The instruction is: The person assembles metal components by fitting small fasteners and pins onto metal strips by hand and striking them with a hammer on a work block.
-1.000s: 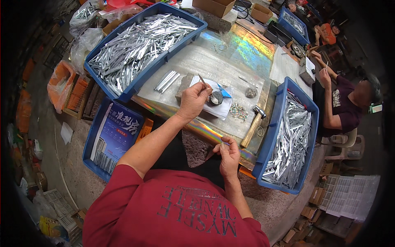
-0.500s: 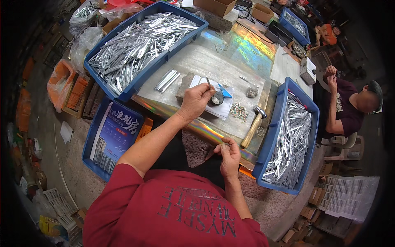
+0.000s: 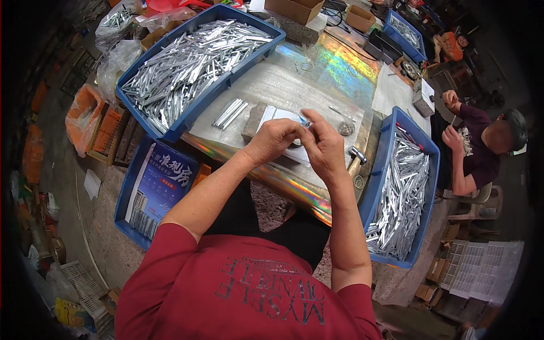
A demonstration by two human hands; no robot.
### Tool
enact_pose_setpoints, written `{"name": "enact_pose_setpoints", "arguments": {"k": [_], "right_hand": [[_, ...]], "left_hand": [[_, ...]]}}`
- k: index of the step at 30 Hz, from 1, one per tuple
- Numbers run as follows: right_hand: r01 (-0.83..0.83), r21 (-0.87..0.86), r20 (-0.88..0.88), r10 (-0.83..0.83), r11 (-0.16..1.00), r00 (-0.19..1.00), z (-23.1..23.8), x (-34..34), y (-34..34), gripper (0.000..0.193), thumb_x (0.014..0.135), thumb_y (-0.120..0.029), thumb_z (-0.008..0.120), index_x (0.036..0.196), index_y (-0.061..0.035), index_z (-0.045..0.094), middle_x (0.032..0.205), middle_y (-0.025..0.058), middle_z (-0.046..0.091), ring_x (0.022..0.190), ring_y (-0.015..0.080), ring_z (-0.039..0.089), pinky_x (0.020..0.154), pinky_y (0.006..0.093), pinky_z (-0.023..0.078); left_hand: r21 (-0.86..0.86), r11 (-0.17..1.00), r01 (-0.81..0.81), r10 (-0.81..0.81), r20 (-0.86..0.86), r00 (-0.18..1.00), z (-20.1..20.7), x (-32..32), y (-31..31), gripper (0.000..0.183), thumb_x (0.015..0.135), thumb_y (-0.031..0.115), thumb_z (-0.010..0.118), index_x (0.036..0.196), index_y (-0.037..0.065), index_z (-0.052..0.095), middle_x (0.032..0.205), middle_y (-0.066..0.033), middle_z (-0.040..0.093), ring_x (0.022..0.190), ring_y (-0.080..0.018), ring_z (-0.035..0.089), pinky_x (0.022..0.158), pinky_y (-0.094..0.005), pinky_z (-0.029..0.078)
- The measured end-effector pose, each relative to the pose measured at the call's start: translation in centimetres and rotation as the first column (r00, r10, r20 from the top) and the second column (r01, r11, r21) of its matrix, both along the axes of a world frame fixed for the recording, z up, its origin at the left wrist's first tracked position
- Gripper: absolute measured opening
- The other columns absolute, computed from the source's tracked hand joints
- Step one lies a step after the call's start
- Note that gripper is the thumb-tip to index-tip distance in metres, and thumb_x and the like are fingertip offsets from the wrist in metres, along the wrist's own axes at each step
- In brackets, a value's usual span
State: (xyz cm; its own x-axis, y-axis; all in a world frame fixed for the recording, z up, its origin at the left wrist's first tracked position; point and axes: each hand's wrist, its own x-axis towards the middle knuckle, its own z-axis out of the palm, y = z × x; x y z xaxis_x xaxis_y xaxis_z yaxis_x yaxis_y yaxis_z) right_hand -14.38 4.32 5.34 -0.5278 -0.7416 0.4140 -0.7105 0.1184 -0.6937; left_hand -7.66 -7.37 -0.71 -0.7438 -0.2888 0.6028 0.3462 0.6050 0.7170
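Note:
My left hand (image 3: 276, 137) and my right hand (image 3: 328, 148) meet above a white paper pad (image 3: 274, 114) on a stone block (image 3: 253, 122). The left thumb and fingers are pinched together; whatever they hold is hidden. Against its fingertips rest the right thumb and fingers, closed on something too small to make out. Bits of a blue piece (image 3: 304, 121) show between the hands. Part of a round dark-rimmed thing (image 3: 297, 143) shows below them. A hammer (image 3: 357, 154) lies right of my right hand, its handle partly covered. Left of the block is a row of slim silvery metal strips (image 3: 230, 114).
Blue bins of metal strips stand at the upper left (image 3: 175, 127) and right (image 3: 433, 170). A third blue bin (image 3: 122, 212), at the lower left, holds a printed blue sheet (image 3: 161, 175). A grey lump (image 3: 346, 128) lies on the table. A co-worker (image 3: 481, 133) sits at right.
My right hand has moved up and forward from the table's front edge to meet my left hand. The small dark stick in my left fingers is now hidden. The co-worker's hands have moved apart.

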Motion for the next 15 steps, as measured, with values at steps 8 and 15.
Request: {"name": "enact_pose_setpoints", "arguments": {"k": [8, 15], "right_hand": [[0.024, -0.197, -0.362, -0.095, 0.980, 0.927, -3.1, 0.8, -0.6, 0.009, 0.073, -0.003, 0.054, 0.081, -0.0020, 0.054, 0.065, 0.0110, 0.052, 0.053, 0.0244, 0.051, 0.047, 0.0329, 0.041], [0.052, -0.295, -0.370, -0.164, 0.954, 0.914, -6.7, 2.8, 0.7, 0.024, 0.070, 0.002, 0.059, 0.093, 0.0021, 0.055, 0.082, 0.0151, 0.059, 0.070, 0.0264, 0.058, 0.061, 0.0311, 0.047]], "left_hand": [[0.140, 0.985, -0.101, 0.084, 0.123, 0.989, -1.1, 0.2, 0.4, 0.007, 0.071, 0.006, 0.056, 0.073, 0.000, 0.054, 0.067, -0.0096, 0.056, 0.060, -0.0192, 0.056, 0.054, -0.0265, 0.043], [0.105, 0.987, -0.121, 0.118, 0.036, 0.992, -1.0, -0.1, 0.7, 0.009, 0.072, 0.007, 0.057, 0.077, -0.001, 0.056, 0.068, -0.0111, 0.056, 0.062, -0.0199, 0.057, 0.054, -0.0265, 0.044]]}}
